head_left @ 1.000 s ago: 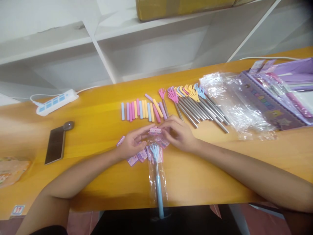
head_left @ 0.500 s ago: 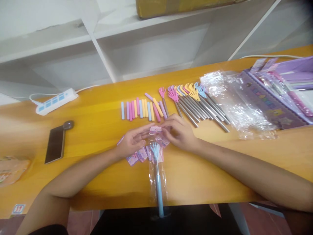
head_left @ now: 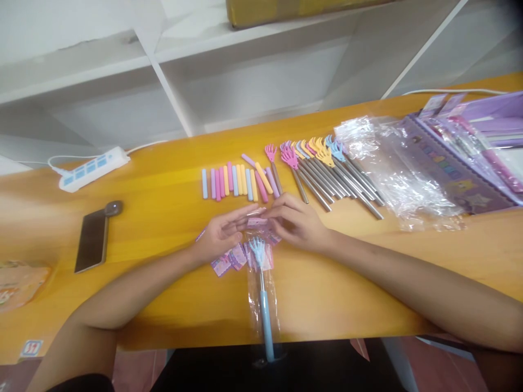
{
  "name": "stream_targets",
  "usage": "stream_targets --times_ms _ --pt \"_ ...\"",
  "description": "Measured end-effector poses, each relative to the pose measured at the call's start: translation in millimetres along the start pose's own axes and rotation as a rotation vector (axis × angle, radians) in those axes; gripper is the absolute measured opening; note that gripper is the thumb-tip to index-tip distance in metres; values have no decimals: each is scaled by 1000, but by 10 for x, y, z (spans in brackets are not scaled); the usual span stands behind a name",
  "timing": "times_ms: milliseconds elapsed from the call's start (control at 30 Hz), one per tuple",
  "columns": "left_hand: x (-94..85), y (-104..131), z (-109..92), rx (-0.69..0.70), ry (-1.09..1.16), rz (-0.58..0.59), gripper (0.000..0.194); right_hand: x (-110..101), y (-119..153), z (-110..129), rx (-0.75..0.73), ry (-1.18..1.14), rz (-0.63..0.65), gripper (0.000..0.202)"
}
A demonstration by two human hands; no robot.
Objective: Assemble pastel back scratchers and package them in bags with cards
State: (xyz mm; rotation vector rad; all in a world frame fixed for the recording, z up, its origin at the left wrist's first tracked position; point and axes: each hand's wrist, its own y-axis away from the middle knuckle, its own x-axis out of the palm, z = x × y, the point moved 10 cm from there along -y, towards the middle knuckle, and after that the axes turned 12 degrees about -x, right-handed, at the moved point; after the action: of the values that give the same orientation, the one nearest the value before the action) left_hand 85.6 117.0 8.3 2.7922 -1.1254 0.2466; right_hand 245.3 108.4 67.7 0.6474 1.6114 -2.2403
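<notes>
A blue back scratcher (head_left: 266,326) with a hand-shaped head lies inside a clear plastic bag (head_left: 254,305), its handle end reaching past the table's front edge. At the bag's top is a pink and purple card (head_left: 258,222). My left hand (head_left: 220,233) rests beside that top end, fingers stretched out flat and thumb apart, fingertips touching the plastic. From the other side, the curled fingers of my right hand (head_left: 300,223) pinch the bag's top edge. Several printed cards (head_left: 229,261) lie below my left hand, partly under the bag.
Coloured handle sleeves (head_left: 239,181) lie in a row behind my hands. Back scratchers with bare metal rods (head_left: 335,177) are piled right of them, then empty clear bags (head_left: 402,185) and a purple box (head_left: 461,169). A phone (head_left: 92,239) and power strip (head_left: 95,169) are at left.
The card at the bag's top has shifted slightly toward me, and a clear strip of plastic now shows above it between my fingers. Both hands stay nearly in place.
</notes>
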Motion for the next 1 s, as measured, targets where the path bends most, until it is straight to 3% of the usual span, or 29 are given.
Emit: stream_targets --times_ms 300,567,833,1000 --pt "34 -10 -23 -1 31 16 66 80 32 56 -74 92 104 28" --pt "64 -19 -94 29 -20 19 60 158 47 96 -133 175 171 37" --pt "79 -23 -39 -18 47 46 70 17 71 -91 105 168 36 59" --pt "145 -46 -142 21 -41 51 63 32 60 -142 133 48 38 26"
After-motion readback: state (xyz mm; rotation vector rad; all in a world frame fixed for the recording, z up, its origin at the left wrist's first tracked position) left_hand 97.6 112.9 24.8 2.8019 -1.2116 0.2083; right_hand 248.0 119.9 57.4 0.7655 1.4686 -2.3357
